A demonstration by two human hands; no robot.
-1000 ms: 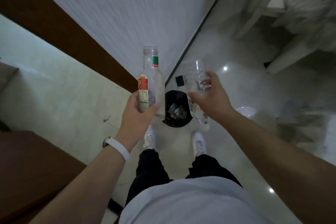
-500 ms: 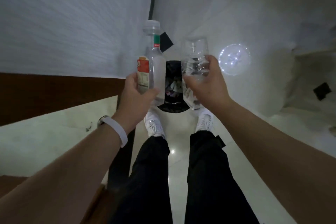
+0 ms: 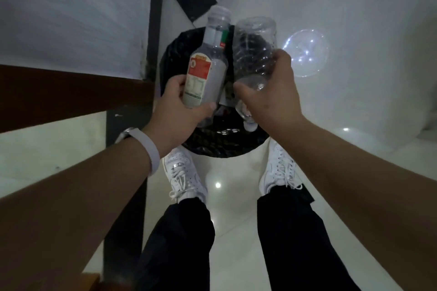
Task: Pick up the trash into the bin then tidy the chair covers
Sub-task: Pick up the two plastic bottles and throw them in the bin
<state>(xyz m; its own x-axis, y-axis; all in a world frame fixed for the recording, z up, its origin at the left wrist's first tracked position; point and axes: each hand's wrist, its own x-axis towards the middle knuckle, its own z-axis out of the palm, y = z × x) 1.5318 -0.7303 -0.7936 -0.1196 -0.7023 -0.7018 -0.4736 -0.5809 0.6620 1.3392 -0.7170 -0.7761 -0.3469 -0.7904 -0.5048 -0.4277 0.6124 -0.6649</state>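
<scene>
Hanging directly over the open mouth of the bin (image 3: 220, 149), two empty plastic bottles are held side by side. The labelled bottle (image 3: 201, 78) is on the left with its neck pointing far, and the clear bottle (image 3: 254, 54) is on the right with its base far and its neck toward the near rim. The labelled bottle is grasped round its lower body by the left hand (image 3: 177, 111), and the clear bottle is wrapped near its shoulder by the right hand (image 3: 272, 99). The step in hand is judged to be the drop. It would best be done with the fingers opened only while both bottles are kept low and well inside the rim, since light empty plastic is likely to bounce off the trash already inside. One bottle might be released at a time, so that neither is knocked aside. Care is wanted on the right, where a clear balloon (image 3: 305, 52) lies near the bin, and on the left, where the wall (image 3: 71, 19) stands just beside it.
</scene>
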